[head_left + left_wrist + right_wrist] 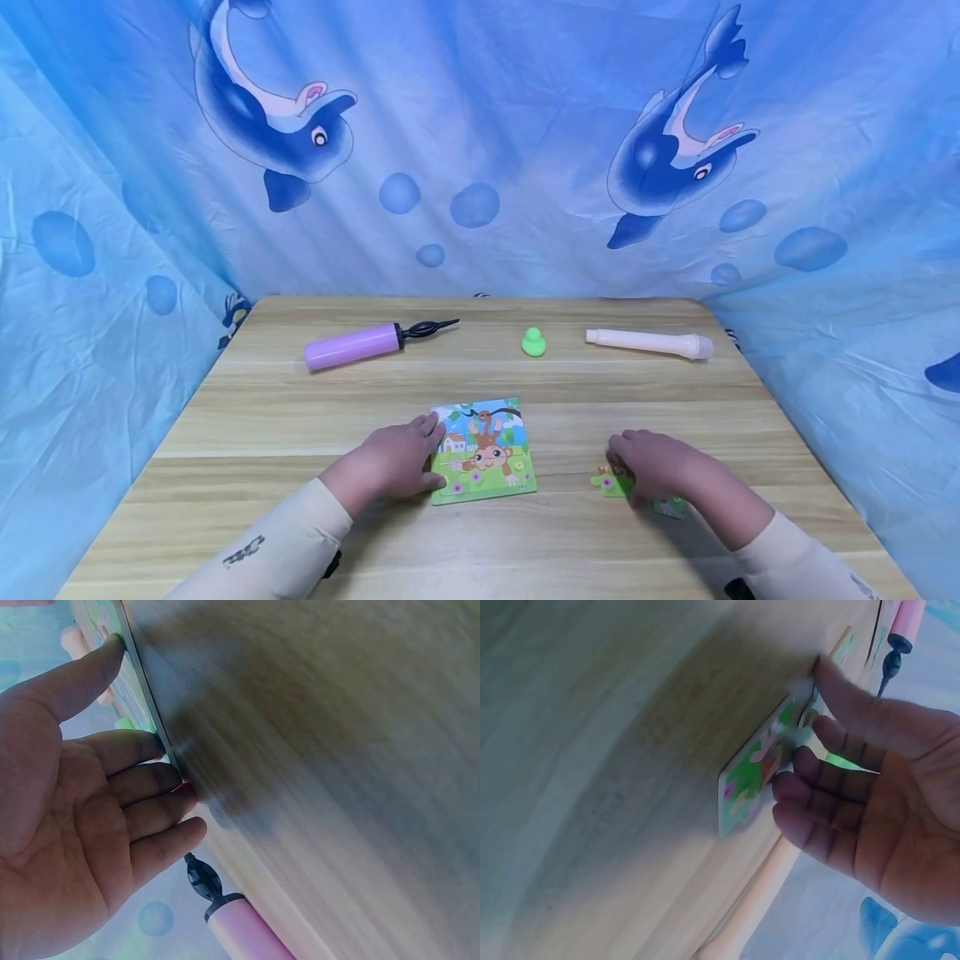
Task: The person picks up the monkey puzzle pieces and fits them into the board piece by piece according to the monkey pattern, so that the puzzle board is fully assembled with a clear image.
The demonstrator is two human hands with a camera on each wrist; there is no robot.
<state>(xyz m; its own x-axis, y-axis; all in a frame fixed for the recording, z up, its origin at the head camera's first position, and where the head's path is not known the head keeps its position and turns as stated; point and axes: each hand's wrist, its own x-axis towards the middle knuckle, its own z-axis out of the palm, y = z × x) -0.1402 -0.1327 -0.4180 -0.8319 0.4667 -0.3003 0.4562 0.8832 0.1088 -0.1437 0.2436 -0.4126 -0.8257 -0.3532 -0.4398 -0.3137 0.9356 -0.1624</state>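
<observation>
A square jigsaw puzzle with a hanging monkey picture lies on the wooden table. Along its left edge rests my left hand, thumb and fingertips touching the rim; in the left wrist view the fingers look nearly straight. Farther right, my right hand bends over loose puzzle pieces, with thumb and fingers about a green and brown piece. That piece is partly hidden and blurred in the right wrist view. Another green piece lies under the right wrist and appears flat on the table.
Toward the back of the table lie a purple hand pump with a black nozzle, a small green knobbed object and a pale pink microphone-shaped stick. A blue dolphin-print curtain surrounds the table.
</observation>
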